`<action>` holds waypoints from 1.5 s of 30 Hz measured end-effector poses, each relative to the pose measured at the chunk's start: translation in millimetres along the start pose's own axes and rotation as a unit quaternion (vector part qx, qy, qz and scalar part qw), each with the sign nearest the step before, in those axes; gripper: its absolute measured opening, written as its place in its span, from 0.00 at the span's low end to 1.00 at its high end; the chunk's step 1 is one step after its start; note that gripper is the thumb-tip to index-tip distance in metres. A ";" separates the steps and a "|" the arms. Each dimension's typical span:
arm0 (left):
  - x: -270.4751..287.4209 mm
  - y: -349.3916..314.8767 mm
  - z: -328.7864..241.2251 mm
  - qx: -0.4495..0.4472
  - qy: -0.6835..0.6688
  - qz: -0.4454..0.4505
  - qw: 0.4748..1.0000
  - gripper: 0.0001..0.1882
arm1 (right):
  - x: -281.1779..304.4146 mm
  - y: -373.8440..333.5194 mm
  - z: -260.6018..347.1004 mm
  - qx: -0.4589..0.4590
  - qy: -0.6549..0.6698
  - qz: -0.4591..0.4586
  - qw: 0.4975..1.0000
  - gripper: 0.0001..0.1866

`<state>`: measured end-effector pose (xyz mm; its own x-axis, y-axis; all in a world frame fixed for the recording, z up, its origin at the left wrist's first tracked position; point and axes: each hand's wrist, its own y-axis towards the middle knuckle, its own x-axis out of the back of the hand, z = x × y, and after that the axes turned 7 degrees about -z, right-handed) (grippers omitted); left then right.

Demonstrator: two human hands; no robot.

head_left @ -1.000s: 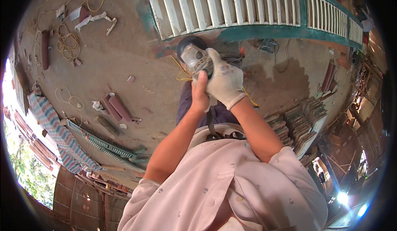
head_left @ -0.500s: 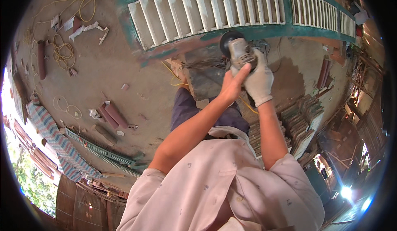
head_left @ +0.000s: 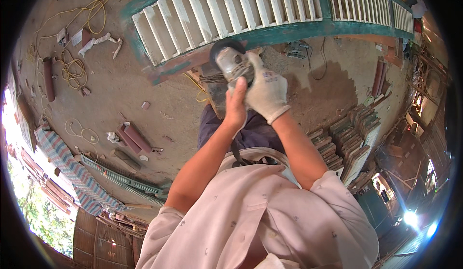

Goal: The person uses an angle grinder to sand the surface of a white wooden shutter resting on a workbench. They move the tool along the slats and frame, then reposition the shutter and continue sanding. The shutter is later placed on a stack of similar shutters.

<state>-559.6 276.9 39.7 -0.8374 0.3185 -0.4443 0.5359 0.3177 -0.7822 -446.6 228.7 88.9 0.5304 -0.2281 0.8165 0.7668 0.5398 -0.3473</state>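
Note:
Both of my hands are closed around an angle grinder (head_left: 229, 60), its dark round disc at the lower rail of a long louvred shutter (head_left: 288, 33). My left hand (head_left: 236, 106) is bare and grips the rear of the tool, thumb on top. A pale work glove covers my right hand (head_left: 268, 89), wrapped round the grinder's right side. The shutter has white slats in a green frame, and its near-left rail shows worn reddish-brown patches. I cannot tell whether the disc touches the wood.
A yellow cord (head_left: 73, 71) lies coiled on the floor to the left. Reddish-brown rolls (head_left: 134, 138) rest nearer me, beside a green slatted panel (head_left: 123, 177). Stacked panels (head_left: 349, 139) stand at my right. A dark support (head_left: 212, 83) sits under the shutter.
Both hands have carried the grinder left along the shutter's near rail. My view has shifted slightly, so the shutter appears a little further left.

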 end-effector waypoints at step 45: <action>4.6 -10.1 17.2 0.009 -0.024 0.009 1.000 0.35 | -13.2 -13.0 -21.6 0.019 0.040 0.007 0.999 0.38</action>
<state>-570.7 259.9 38.1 -0.8319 0.2801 -0.4790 0.5494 0.2951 -0.7817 -455.7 207.2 72.7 0.5691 -0.2831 0.7721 0.7455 0.5738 -0.3391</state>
